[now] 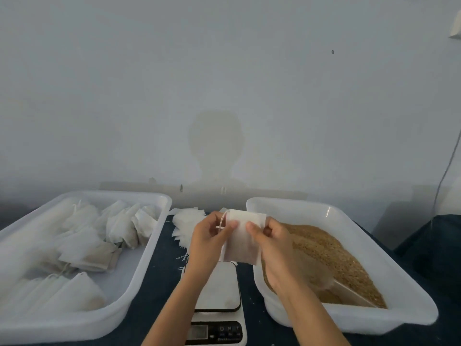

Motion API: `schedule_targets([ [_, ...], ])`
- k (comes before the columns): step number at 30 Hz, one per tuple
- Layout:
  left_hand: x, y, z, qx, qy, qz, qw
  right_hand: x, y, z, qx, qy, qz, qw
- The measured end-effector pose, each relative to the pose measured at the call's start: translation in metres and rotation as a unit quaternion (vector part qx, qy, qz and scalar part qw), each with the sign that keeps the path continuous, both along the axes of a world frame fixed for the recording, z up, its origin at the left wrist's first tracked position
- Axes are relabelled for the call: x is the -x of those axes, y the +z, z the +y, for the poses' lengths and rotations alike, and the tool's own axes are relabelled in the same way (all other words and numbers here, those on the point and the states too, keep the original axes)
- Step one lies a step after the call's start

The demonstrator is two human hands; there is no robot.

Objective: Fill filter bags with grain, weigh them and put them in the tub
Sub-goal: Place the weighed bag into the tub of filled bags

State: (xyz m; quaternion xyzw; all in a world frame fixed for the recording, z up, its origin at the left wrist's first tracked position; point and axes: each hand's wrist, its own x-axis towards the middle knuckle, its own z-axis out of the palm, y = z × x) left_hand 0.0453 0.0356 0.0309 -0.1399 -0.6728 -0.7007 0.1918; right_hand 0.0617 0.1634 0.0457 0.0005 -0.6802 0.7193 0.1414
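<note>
An empty white filter bag (242, 243) with a drawstring hangs above the scale, held up by both hands. My left hand (209, 242) pinches its upper left edge near the string. My right hand (273, 242) pinches the upper right edge. Below them a small white digital scale (219, 295) stands with a bare platform. The white tub (139, 268) on the left holds several filled bags (84, 248). On the right, a second white tub (404, 295) holds brown grain (331, 255) and a pale scoop (354, 295).
A loose pile of empty filter bags (185, 224) lies on the dark blue tablecloth (154, 290) behind the scale, between the two tubs. A plain white wall stands directly behind the table. A thin cable (446, 171) hangs at the far right.
</note>
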Motion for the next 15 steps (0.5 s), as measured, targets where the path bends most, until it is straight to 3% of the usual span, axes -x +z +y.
schedule_targets([
  [6,-0.002,-0.036,-0.043,0.07,0.087,-0.05,0.993,0.013,-0.044,-0.052,-0.149,-0.023,0.014,0.988],
  [15,0.012,-0.074,-0.04,0.176,0.134,-0.1,0.97,0.032,-0.085,-0.042,-0.253,-0.02,0.048,0.966],
])
